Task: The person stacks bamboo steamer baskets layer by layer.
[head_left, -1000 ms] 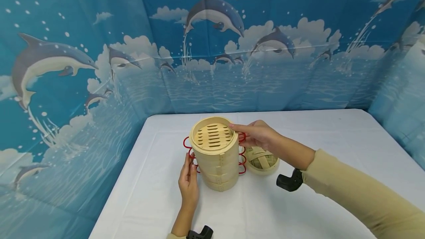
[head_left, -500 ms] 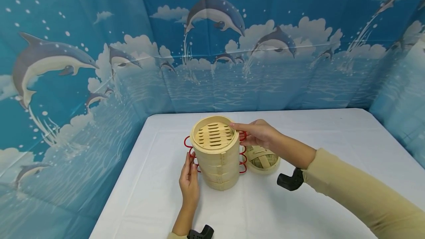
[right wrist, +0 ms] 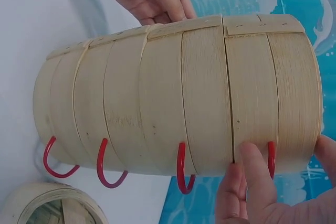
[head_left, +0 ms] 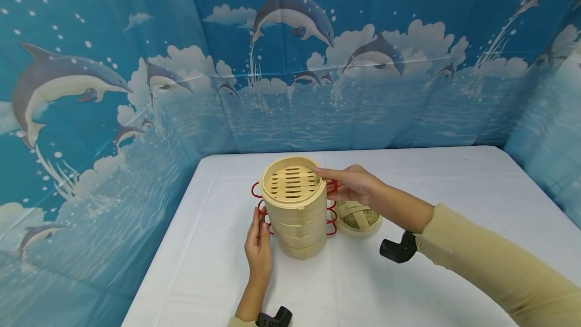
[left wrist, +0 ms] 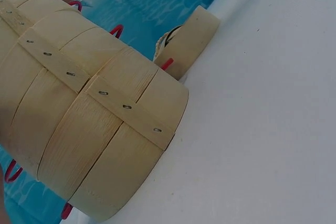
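Observation:
A stack of round bamboo steamer baskets with red loop handles stands upright on the white table. The topmost basket shows its slatted floor from above. My right hand grips this basket on the right, thumb over the rim and fingers beneath by the red handle. On the opposite side, my left hand lies along the lower baskets with fingers fairly straight, touching the wall near the handles. Overlapping, stapled bamboo bands fill much of the left wrist view.
Right behind the stack lies a woven bamboo lid, partly hidden by it and my right hand. The white-covered table ends at a blue dolphin-print curtain behind and at the sides.

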Demonstrator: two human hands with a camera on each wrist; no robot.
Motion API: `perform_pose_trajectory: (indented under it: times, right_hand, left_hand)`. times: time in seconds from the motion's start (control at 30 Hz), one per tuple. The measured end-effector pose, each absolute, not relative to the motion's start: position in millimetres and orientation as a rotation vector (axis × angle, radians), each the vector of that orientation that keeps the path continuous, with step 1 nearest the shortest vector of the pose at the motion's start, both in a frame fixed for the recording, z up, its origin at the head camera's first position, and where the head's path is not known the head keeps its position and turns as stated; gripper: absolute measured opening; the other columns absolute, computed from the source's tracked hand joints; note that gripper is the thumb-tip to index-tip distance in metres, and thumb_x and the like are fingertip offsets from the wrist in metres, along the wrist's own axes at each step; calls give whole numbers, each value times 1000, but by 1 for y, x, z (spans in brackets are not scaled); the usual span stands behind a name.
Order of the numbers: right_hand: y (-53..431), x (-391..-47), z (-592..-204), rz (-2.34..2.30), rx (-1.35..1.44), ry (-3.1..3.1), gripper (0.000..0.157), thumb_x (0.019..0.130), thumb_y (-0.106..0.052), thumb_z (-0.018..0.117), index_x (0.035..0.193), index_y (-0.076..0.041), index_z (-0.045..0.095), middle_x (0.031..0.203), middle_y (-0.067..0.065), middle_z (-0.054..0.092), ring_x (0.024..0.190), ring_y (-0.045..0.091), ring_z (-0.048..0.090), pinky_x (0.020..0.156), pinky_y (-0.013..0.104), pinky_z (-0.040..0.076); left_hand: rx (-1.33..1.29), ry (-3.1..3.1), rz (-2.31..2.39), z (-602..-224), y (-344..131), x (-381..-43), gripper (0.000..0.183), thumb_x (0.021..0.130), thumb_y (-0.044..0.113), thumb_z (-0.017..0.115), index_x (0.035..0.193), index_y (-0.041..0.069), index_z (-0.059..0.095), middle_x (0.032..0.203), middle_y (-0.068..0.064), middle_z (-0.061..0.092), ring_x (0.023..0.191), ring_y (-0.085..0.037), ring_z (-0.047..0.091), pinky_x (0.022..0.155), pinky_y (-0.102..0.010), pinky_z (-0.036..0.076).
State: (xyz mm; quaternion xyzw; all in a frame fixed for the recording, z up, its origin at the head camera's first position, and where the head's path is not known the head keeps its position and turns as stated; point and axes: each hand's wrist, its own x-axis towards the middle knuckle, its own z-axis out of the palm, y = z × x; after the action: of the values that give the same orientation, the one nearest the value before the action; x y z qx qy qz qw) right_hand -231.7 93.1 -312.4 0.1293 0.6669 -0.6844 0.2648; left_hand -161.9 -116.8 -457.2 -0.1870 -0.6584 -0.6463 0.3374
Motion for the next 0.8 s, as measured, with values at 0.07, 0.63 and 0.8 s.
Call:
perform_pose_trajectory:
  times: [0.07,0.63,0.8]
  right_hand:
    - [93,-230,-313,-1847,336,1801,56,64,-36,70,98,5,51,83,11,59,70,18,61,75,32,46]
    - [92,-222,-315,-1868,344,1773,56,66,-37,69,100,4,48,84,11,55,69,17,60,75,32,46]
    - [107,-231,-322,-1735,177,1962,83,66,-53,61,119,6,35,105,18,47,88,23,55,78,34,45]
  left_hand:
    - [-479,-1726,-1680,-457,-117,-162,46,81,-20,34,125,-11,27,116,-30,41,105,-42,36,84,-25,40]
    - [-454,-1770,-1674,-458,-118,-161,45,82,-17,34,126,-10,27,118,-29,39,108,-40,35,87,-25,37]
    - [-445,-1776,-1674,-458,-118,-161,44,83,-17,34,126,-10,27,118,-29,39,109,-40,35,87,-25,36]
